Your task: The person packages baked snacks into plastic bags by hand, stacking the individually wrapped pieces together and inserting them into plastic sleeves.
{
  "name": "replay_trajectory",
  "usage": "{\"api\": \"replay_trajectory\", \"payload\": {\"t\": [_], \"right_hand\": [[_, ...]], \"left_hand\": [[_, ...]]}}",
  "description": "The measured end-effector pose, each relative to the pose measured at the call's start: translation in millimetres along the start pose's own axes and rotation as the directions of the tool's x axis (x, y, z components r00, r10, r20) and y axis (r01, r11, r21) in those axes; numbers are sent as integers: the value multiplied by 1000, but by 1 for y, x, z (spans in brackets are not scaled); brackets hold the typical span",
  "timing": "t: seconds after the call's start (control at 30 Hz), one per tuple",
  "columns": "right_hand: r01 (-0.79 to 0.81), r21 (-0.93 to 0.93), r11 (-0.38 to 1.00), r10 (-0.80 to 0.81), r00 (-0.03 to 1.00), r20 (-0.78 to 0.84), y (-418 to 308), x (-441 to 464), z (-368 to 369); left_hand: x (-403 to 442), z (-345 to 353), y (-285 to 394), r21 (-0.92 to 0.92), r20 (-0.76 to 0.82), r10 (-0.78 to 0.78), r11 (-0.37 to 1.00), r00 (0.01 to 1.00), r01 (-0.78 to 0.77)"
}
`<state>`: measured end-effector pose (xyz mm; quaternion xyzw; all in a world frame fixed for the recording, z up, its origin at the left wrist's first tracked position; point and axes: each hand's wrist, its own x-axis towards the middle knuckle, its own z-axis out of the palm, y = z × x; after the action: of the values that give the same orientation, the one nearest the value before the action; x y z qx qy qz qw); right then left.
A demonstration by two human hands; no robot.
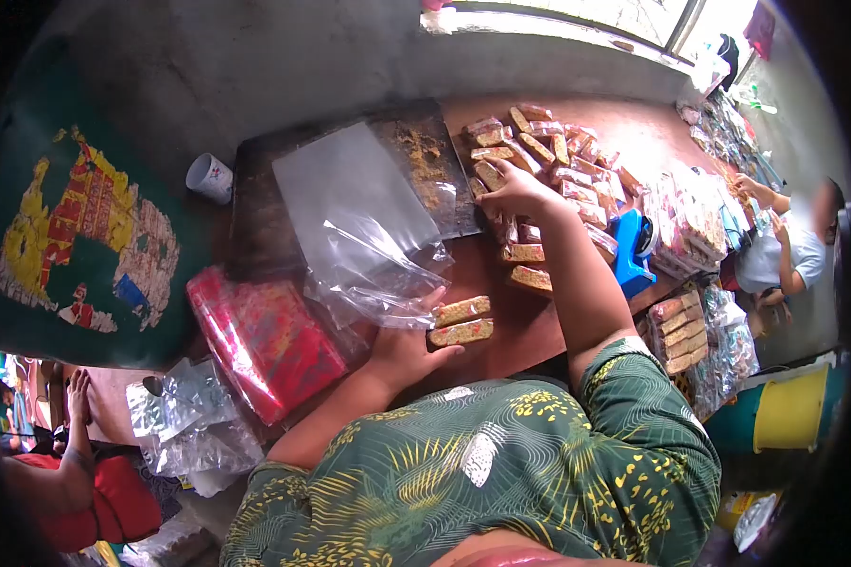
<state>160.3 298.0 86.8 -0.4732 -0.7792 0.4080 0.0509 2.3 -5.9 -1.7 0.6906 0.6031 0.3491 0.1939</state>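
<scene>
Two wrapped bars (460,321) lie side by side near the table's front edge. My left hand (408,352) is closed around their left ends, its thumb along the lower bar and its fingers partly covered by clear plastic. That plastic belongs to clear bags (355,203) stacked on a dark tray (255,203). Farther forward, my right hand (518,194) has its fingers around a wrapped bar (488,174) at the left side of a loose pile of wrapped bars (572,176).
A red plastic pack (269,345) lies left of the bags, near a white cup (209,178). Right of the pile are a blue tape dispenser (633,253) and bagged bars (681,333). Other people sit at the right (775,250) and lower left (95,501).
</scene>
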Motion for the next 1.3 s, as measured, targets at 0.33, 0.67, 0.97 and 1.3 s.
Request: {"api": "replay_trajectory", "payload": {"t": [0.33,0.67,0.97,1.3], "right_hand": [[183,724,665,-390,912,128,6,-89,21],[294,-35,955,-264,899,351,-30,-134,76],[400,776,488,-211,917,-339,60,-145,148],[566,673,476,-287,823,-490,49,-136,171]], "left_hand": [[-1,1,-1,-223,72,-103,968,992,116],[-13,-3,-4,-102,54,-37,994,998,43],[-6,-2,2,17,87,55,998,995,-56],[-8,16,10,289,84,53,955,995,-75]]}}
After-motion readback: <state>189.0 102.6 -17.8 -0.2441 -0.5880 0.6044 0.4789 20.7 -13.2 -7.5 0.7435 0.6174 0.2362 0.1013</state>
